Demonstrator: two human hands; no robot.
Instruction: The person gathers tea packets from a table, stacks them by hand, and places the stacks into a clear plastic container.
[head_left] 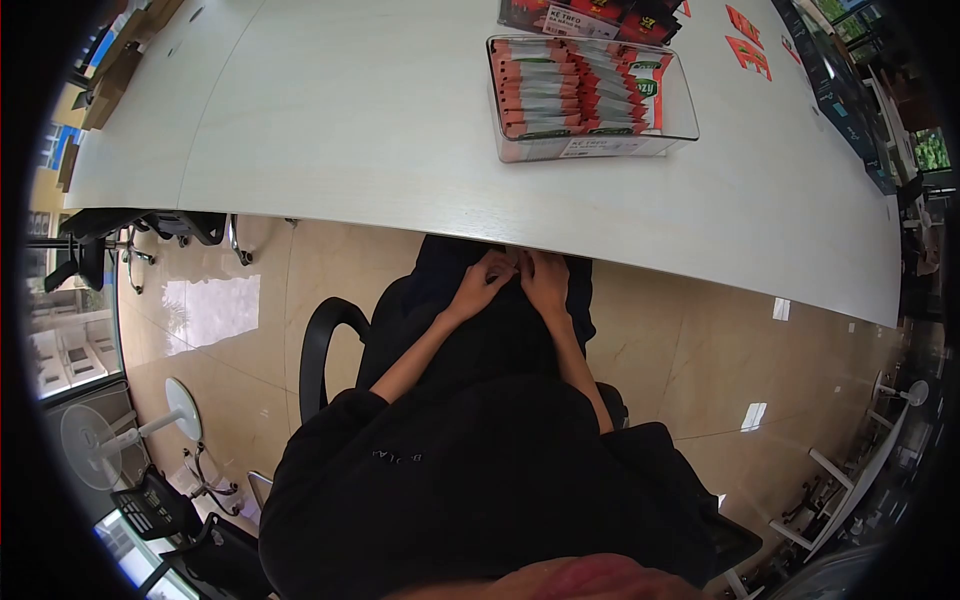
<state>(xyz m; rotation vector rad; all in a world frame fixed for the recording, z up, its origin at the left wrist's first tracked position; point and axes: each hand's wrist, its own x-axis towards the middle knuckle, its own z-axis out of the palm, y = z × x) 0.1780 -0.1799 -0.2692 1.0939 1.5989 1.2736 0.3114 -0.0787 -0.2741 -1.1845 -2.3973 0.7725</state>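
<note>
My left hand [482, 284] rests over my lap, just below the table's near edge. Its fingers are curled in, with a dark gap by the thumb and no object visible in it. Close beside it, my right hand [545, 282] points toward the left fingertips; its own fingertips are partly hidden at the table edge. The two hands meet or nearly touch. On the white table [350, 130] ahead stands a clear plastic bin [615, 150], filled with rows of red and silver sachets [575, 88].
Behind the bin sits another container [580, 20] of dark red packets. Loose orange-red packets [748, 58] lie toward the right, near a long dark box [835, 95]. A chair armrest [318, 345] rises at my left. White fans [95, 445] stand at the lower left.
</note>
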